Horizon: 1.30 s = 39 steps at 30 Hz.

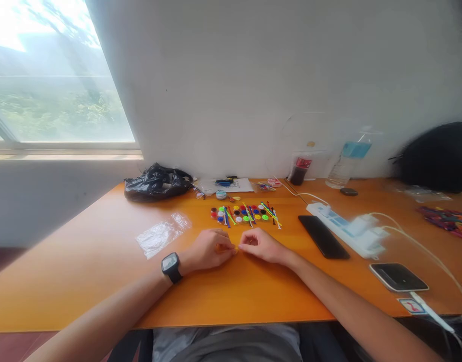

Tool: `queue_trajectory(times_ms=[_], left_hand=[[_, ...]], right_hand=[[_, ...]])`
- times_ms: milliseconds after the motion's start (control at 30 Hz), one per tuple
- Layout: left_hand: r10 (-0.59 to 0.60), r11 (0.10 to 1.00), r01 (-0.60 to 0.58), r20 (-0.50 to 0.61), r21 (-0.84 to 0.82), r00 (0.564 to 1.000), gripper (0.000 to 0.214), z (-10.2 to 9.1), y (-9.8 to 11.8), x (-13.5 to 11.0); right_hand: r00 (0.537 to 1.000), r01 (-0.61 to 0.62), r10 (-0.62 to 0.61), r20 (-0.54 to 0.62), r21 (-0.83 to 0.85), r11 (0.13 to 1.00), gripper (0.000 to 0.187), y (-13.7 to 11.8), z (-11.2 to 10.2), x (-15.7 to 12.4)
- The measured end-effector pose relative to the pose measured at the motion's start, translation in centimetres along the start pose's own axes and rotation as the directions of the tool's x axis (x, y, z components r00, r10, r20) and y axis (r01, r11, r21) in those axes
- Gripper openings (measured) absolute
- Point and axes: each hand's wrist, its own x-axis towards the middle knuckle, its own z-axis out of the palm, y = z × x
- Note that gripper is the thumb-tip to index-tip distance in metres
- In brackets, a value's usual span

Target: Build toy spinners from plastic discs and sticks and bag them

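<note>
Clear plastic bag [163, 236] is lying on desk [95, 271]. Left hand [210, 250] is pinching tiny yellow piece [236, 250] in front of plastic discs [238, 219]; right hand [264, 245] is pinching it too, fingers together. Bottles are showing red label [303, 162], blue label [356, 149]; text too blurred.

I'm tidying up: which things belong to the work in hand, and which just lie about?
Job: tiny yellowish piece between left hand and right hand; probably coloured discs, sticks.
Apparently lying about: black plastic bag, smartphone, power strip, water bottle.
</note>
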Motion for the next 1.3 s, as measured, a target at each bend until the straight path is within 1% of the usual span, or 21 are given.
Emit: queue_trajectory(times_ms=[167,267,367,467,533,600,667,767,867,967,1033,1167,1200,1300], left_hand=[[0.001,1.000,-0.001,0.017,0.010,1.000,0.018,0.1,-0.3,0.0],[0.006,1.000,-0.007,0.041,0.022,0.999,0.019,0.2,-0.4,-0.2],[-0.012,1.000,0.012,0.051,0.015,0.999,0.021,0.1,-0.2,-0.2],[-0.040,0.999,0.041,0.034,-0.032,0.999,0.022,-0.5,0.3,-0.2],[-0.069,0.996,0.068,-0.009,-0.061,0.998,0.025,-1.2,0.8,0.0],[-0.107,0.992,0.102,-0.064,-0.074,0.992,0.030,-1.9,1.1,0.1],[-0.140,0.988,0.133,-0.094,-0.083,0.986,0.035,-2.4,1.4,0.2],[-0.193,0.977,0.181,-0.109,-0.111,0.975,0.040,-2.8,1.5,0.3],[-0.235,0.967,0.219,-0.127,-0.131,0.964,0.043,-2.8,1.3,0.3],[-0.248,0.963,0.230,-0.128,-0.139,0.960,0.044,-2.6,1.1,0.3],[-0.250,0.962,0.232,-0.124,-0.140,0.960,0.045,-2.5,1.0,0.3],[-0.236,0.967,0.219,-0.135,-0.129,0.962,0.047,-2.7,1.2,0.3],[-0.228,0.969,0.211,-0.143,-0.126,0.963,0.046,-2.8,1.2,0.3],[-0.179,0.980,0.163,-0.146,-0.117,0.973,0.038,-2.9,1.3,0.2]], right_hand=[[1.000,-0.011,0.011,-0.013,0.005,1.000,0.025,0.4,0.3,0.2],[1.000,-0.014,0.014,-0.018,-0.015,1.000,0.025,0.5,0.5,0.2],[0.999,-0.004,0.002,-0.040,-0.055,0.998,0.026,0.2,0.4,-0.1],[0.992,-0.018,0.008,-0.126,-0.082,0.996,0.034,-0.3,-0.1,-0.5],[0.980,-0.039,0.026,-0.198,-0.064,0.997,0.043,-0.5,-0.7,-0.7],[0.972,-0.061,0.056,-0.230,-0.013,0.998,0.051,-0.5,-1.4,-0.9],[0.972,-0.085,0.094,-0.217,0.050,0.995,0.056,-0.5,-1.9,-1.0],[0.985,-0.088,0.101,-0.137,0.103,0.991,0.060,-0.7,-2.1,-1.1],[0.998,-0.049,0.053,-0.039,0.086,0.995,0.063,-0.9,-2.0,-0.9],[0.999,-0.050,0.050,-0.004,0.066,0.997,0.064,-0.9,-2.0,-0.4],[0.997,-0.062,0.065,-0.043,0.065,0.996,0.067,-0.9,-1.9,-0.1],[0.979,-0.069,0.088,-0.185,0.110,0.992,0.068,-0.7,-1.9,0.3],[0.977,-0.072,0.095,-0.192,0.126,0.989,0.066,-0.7,-1.9,0.3],[0.982,-0.070,0.092,-0.165,0.131,0.989,0.060,-0.7,-1.8,0.1]])
